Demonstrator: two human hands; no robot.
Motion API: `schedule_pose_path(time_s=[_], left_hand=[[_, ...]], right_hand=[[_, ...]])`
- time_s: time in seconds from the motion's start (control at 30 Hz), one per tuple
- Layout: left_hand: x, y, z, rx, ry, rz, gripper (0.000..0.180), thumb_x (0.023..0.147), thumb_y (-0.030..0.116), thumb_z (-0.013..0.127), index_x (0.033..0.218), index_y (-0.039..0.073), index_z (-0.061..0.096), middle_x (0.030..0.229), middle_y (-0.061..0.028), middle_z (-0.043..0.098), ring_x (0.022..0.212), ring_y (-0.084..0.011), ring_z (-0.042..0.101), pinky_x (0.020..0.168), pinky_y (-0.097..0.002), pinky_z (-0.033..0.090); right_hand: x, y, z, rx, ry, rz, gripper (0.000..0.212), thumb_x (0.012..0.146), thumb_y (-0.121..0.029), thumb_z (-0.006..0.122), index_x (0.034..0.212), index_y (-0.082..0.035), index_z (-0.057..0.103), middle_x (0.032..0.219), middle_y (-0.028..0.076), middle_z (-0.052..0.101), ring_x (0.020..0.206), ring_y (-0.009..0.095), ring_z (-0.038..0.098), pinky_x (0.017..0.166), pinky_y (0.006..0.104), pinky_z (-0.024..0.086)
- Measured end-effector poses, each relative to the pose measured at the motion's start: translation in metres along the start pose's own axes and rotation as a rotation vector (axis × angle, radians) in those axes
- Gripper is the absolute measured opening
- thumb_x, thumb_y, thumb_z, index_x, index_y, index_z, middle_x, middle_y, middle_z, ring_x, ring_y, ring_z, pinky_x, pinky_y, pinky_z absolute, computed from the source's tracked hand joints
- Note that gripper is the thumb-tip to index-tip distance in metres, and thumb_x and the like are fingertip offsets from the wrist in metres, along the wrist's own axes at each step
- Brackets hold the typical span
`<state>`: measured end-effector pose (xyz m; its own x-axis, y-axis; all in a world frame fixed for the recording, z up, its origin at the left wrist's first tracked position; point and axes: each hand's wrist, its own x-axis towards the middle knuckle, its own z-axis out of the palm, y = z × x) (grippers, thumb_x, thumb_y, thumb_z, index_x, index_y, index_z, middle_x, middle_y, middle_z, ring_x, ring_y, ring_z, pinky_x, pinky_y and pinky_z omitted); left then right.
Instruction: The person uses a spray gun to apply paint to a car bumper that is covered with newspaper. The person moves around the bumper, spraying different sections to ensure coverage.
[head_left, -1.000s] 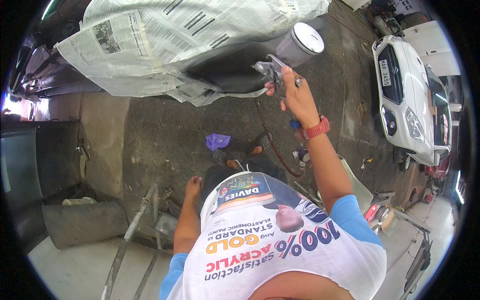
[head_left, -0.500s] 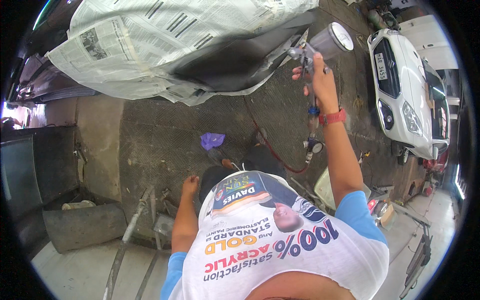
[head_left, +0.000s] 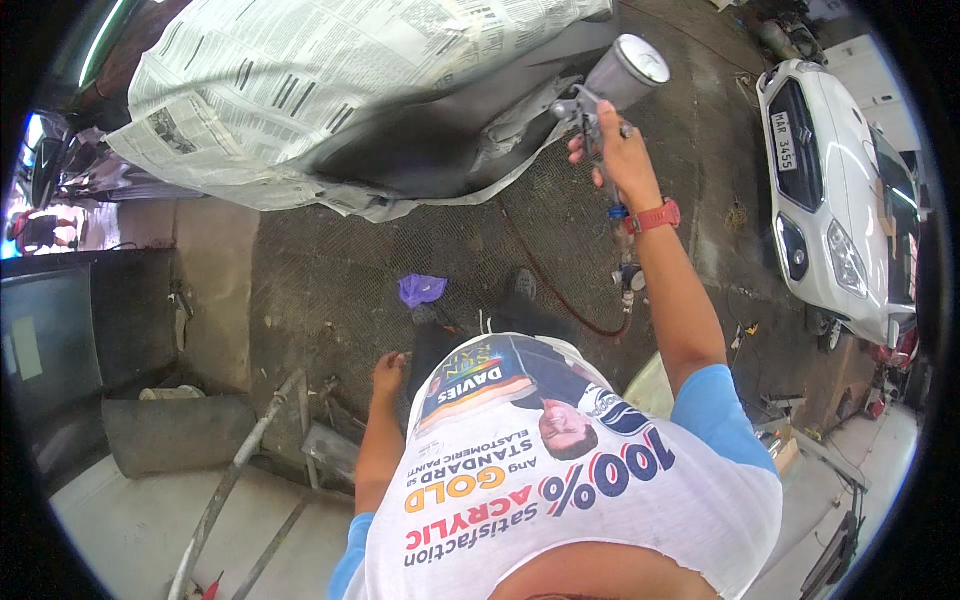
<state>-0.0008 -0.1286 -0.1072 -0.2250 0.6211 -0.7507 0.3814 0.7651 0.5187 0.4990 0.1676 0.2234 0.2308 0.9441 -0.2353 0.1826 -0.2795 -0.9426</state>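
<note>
My right hand (head_left: 626, 160) is raised at arm's length, wrapped round the handle of a spray gun (head_left: 584, 112). A grey cup (head_left: 627, 72) with a pale lid sits on top of the gun. Below the grip hang a gauge (head_left: 638, 281) and a reddish-brown hose (head_left: 560, 308). The gun's nozzle is close to a dark grey car panel (head_left: 410, 150), framed by masking newspaper (head_left: 330, 60). Low at my side, my left hand (head_left: 389, 373) hangs with loosely bent fingers and nothing visible in it.
A purple cloth or bag (head_left: 423, 290) lies on the dark floor before my feet. Metal stand bars (head_left: 235, 470) rise beside my left arm. A white car (head_left: 835, 190) is parked at the right. A pale chair-like object (head_left: 652, 395) is partly hidden behind my right arm.
My right hand and the spray gun have shifted slightly left, towards the panel. The view has also turned a little. My left hand stays low at my side.
</note>
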Motion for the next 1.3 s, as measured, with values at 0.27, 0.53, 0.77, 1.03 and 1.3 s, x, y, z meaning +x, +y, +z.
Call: schedule_pose_path(time_s=[0.27, 0.53, 0.77, 1.03, 1.3], left_hand=[[-0.022, 0.016, 0.091, 0.083, -0.009, 0.018, 0.044, 0.102, 0.030, 0.069, 0.135, 0.000, 0.067, 0.128, -0.0181, 0.074, 0.118, -0.0280, 0.070, 0.105, -0.0395, 0.052], [-0.080, 0.050, 0.129, -0.022, 0.046, -0.015, 0.045, 0.103, 0.028, 0.067, 0.139, 0.001, 0.064, 0.130, -0.0183, 0.072, 0.121, -0.0284, 0.069, 0.104, -0.0378, 0.052], [-0.111, 0.051, 0.141, 0.018, 0.093, -0.050, 0.047, 0.104, 0.027, 0.067, 0.141, -0.001, 0.062, 0.133, -0.0197, 0.071, 0.121, -0.0280, 0.069, 0.103, -0.0381, 0.052], [-0.133, 0.064, 0.138, 0.082, 0.079, -0.065, 0.048, 0.104, 0.028, 0.068, 0.139, -0.004, 0.062, 0.134, -0.0195, 0.070, 0.121, -0.0264, 0.068, 0.103, -0.0362, 0.053], [-0.117, 0.059, 0.132, 0.014, 0.068, -0.042, 0.051, 0.105, 0.033, 0.066, 0.140, -0.003, 0.062, 0.136, -0.0190, 0.069, 0.126, -0.0275, 0.066, 0.106, -0.0379, 0.051]], right_hand=[[0.018, 0.008, -0.025, 0.010, -0.131, -0.103, 0.062, 0.112, -0.055, 0.043, 0.129, 0.001, 0.065, 0.090, 0.011, 0.076, 0.077, 0.015, 0.074, 0.043, 0.0253, 0.046], [0.034, -0.010, -0.020, 0.195, -0.469, -0.047, 0.063, 0.111, -0.056, 0.041, 0.125, 0.000, 0.066, 0.089, 0.011, 0.075, 0.074, 0.014, 0.073, 0.043, 0.0240, 0.046], [0.113, 0.006, -0.097, 0.058, -0.141, -0.081, 0.062, 0.110, -0.057, 0.045, 0.114, -0.001, 0.069, 0.085, 0.011, 0.075, 0.072, 0.015, 0.073, 0.042, 0.0251, 0.044], [0.189, 0.012, -0.180, 0.011, 0.050, -0.103, 0.065, 0.108, -0.061, 0.046, 0.111, 0.000, 0.068, 0.087, 0.012, 0.076, 0.073, 0.016, 0.074, 0.043, 0.0268, 0.044], [0.215, 0.033, -0.207, -0.120, 0.261, -0.169, 0.067, 0.108, -0.058, 0.046, 0.105, 0.003, 0.074, 0.075, 0.012, 0.075, 0.050, 0.018, 0.066, 0.042, 0.0315, 0.050]])
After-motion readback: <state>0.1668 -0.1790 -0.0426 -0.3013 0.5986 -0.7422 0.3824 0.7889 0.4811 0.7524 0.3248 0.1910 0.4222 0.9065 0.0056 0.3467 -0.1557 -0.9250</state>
